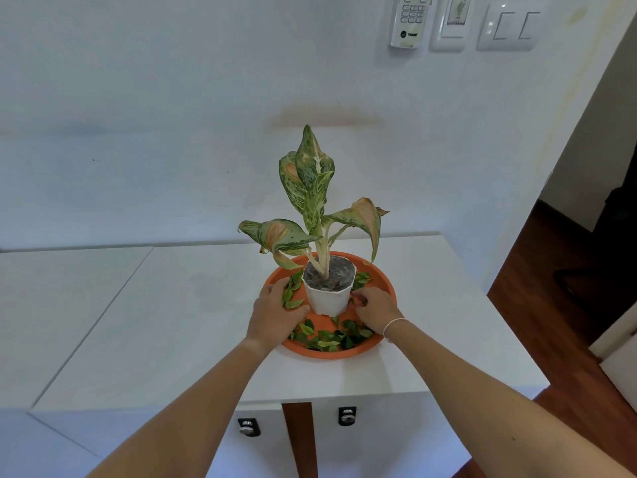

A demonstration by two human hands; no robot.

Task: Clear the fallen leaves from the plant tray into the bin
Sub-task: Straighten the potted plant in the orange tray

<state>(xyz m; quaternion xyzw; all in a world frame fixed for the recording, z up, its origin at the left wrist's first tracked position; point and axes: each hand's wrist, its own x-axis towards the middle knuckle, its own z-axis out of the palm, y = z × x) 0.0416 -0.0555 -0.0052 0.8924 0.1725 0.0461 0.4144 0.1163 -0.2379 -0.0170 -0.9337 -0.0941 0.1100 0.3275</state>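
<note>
Head view: small green fallen leaves (327,336) are seen scattered in the round orange plastic tray (387,288) around the white plastic pot (329,300). Left hand (275,310) is laid flat, fingers spread, over leaves; right hand (375,308) is curled, its grip hidden. No bin is visible. The pot could be tipped if nudged while leaves are gathered.

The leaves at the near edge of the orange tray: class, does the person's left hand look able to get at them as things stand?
Probably yes. The left hand rests on the tray beside the white pot, and the near leaves lie uncovered just beside its wrist, with nothing between.
</note>
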